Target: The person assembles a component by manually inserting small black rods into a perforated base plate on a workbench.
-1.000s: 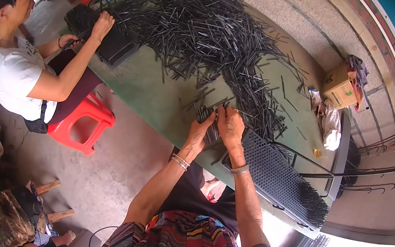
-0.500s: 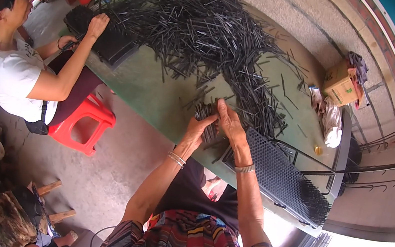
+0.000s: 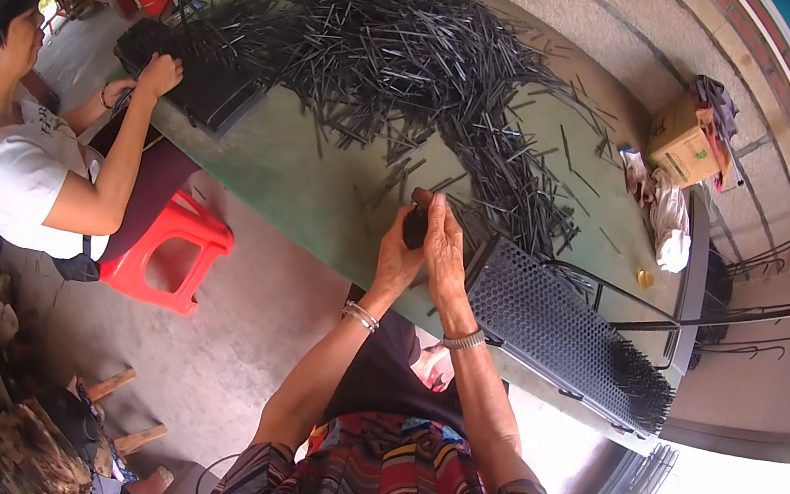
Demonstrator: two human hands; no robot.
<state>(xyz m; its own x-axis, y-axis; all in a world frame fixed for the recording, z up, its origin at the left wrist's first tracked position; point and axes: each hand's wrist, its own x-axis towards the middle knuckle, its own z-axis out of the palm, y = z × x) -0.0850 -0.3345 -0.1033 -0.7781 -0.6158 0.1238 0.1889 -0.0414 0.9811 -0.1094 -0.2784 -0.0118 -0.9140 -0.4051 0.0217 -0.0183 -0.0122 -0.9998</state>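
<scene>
Over the near edge of the green table, a bundle of thin black sticks is gripped between my two hands, seen end-on and mostly hidden by the fingers. My left hand closes round its left side. Pressed against the other side is my right hand, thumb up along the bundle. Just right of my hands lies a black perforated tray, its holes bare over most of its length. Short black sticks stand packed at its far right end. Beyond my hands spreads a big heap of loose black sticks.
At the left, a co-worker sits on a red plastic stool, one hand over another black tray. A cardboard box and a white cloth bag rest at the table's right. A black metal rod crosses above the tray.
The bundle has turned in my hands, so its end now faces up. My right hand has moved in closer against my left. The co-worker's raised hand has shifted left and lower.
</scene>
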